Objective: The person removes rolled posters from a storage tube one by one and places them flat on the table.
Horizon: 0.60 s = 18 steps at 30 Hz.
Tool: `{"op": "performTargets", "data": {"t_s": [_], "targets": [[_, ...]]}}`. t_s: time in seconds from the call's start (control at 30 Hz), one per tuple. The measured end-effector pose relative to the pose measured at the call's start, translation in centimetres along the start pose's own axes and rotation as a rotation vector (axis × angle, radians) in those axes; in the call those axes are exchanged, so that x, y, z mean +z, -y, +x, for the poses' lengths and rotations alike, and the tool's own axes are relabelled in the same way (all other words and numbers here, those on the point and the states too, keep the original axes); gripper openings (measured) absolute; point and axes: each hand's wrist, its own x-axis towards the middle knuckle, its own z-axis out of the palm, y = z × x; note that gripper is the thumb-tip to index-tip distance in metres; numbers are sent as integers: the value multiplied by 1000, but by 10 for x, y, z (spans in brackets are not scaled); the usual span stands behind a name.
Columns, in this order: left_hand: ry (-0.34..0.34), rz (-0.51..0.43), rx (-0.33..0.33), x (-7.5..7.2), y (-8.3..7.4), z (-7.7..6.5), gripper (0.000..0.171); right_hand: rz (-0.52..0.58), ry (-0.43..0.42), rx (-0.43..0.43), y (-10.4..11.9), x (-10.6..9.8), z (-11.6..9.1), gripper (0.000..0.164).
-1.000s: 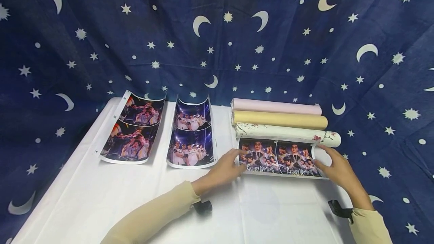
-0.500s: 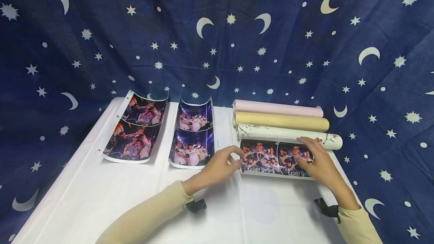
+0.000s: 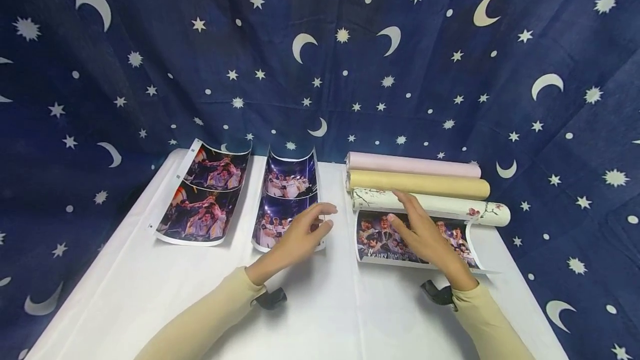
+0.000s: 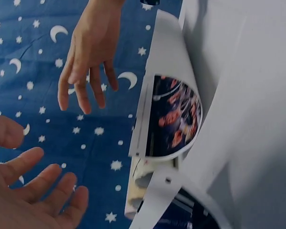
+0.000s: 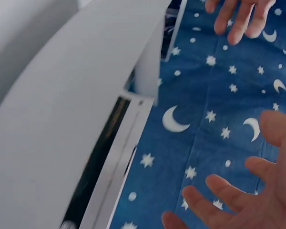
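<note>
In the head view my right hand (image 3: 430, 240) hovers over a curling printed photo sheet (image 3: 372, 240) with two group pictures, covering part of it. The fingers are spread and hold nothing. My left hand (image 3: 295, 238), fingers loosely bent, overlaps the lower right corner of the middle photo sheet (image 3: 287, 176). Further left lies another photo sheet (image 3: 207, 210), its edges curling up. The left wrist view shows my left palm (image 4: 33, 195) with nothing in it and a curled sheet (image 4: 176, 119) nearby. Relaxed fingers of my right hand (image 5: 243, 195) appear in the right wrist view.
Behind the right sheet, three rolls lie side by side: one flower-patterned (image 3: 445, 208), one yellow (image 3: 420, 183), one pink (image 3: 412, 165). All rest on a white-covered table (image 3: 320, 315). A blue moon-and-star cloth (image 3: 350, 32) hangs behind it.
Both hands have let go of the right photo sheet's ends and moved left, the right hand across that sheet, the left onto the middle one. The sheets and rolls keep their places.
</note>
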Motion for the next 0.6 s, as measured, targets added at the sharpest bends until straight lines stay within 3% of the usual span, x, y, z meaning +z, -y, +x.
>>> {"op": "performTargets", "data": {"t_s": [0.27, 0.6], "targets": [[-81, 66, 27, -21, 6, 0, 37, 97, -10, -54, 22, 18, 25, 57], [-106, 184, 57, -32, 15, 4, 42, 14, 15, -28, 32, 25, 38, 57]]}}
